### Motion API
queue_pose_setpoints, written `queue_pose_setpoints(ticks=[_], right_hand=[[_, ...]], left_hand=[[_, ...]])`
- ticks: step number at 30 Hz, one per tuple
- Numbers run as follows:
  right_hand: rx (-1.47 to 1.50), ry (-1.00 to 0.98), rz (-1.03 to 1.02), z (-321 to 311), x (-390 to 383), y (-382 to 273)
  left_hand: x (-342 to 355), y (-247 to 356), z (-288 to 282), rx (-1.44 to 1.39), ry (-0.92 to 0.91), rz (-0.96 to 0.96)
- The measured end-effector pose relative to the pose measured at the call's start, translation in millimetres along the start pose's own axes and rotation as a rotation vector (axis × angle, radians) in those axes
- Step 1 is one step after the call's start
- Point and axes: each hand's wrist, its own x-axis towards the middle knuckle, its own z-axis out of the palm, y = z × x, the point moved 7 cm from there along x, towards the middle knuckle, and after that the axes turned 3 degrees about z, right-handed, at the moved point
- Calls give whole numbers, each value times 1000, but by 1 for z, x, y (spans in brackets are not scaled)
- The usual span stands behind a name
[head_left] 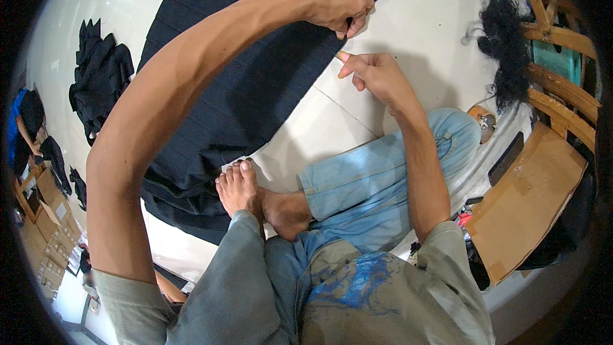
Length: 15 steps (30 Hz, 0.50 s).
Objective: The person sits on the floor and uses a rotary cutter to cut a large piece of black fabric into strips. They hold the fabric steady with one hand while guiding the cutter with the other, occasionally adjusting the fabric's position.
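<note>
Dark fabric lay spread on the floor, its edge under left hand, which pinched it (small dark tool maybe). Right hand, just beside, pointed, empty. Best kept taut.

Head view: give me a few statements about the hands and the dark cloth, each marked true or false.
1. The left hand pinches the edge of the dark cloth. True.
2. The right hand grips a pair of scissors. False: it holds nothing that shows, its fingers lying at the cloth's edge.
3. The dark cloth lies spread on a white tiled floor. True.
4. The person wears shoes. False: a bare foot rests at the cloth's near edge.
5. A flat piece of cardboard lies to the person's right. True.
</note>
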Motion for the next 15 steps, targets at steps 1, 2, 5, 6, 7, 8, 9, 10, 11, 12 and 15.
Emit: queue_pose_setpoints(ticks=[1, 2, 5, 6, 7, 8, 9, 10, 11, 12, 15], right_hand=[[-7, -10, -1, 2, 1, -1], [20, -9, -12, 3, 1, -1], [84, 10, -27, 4, 1, 1], [97, 24, -24, 2, 1, 3], [109, 39, -22, 1, 1, 4], [106, 44, -10, 1, 1, 5], [103, 44, -2, 1, 1, 4], [99, 46, 6, 2, 0, 3], [98, 46, -6, 2, 0, 3], [97, 46, -18, 2, 0, 2], [82, 52, -36, 2, 0, 1]], left_hand=[[-2, 0, -1, 1, 22, 9], [-3, 0, -2, 22, 36, 18], [-5, 2, -4, 66, 70, 41], [-3, 2, -3, 72, 76, 44], [-2, 2, -2, 78, 83, 48], [-2, 1, -1, 71, 84, 48], [-4, 2, -1, 67, 85, 42], [-5, 3, -2, 62, 86, 38], [-6, 4, -3, 69, 101, 40], [-7, 5, -3, 76, 115, 42], [-8, 5, -3, 103, 121, 27]])
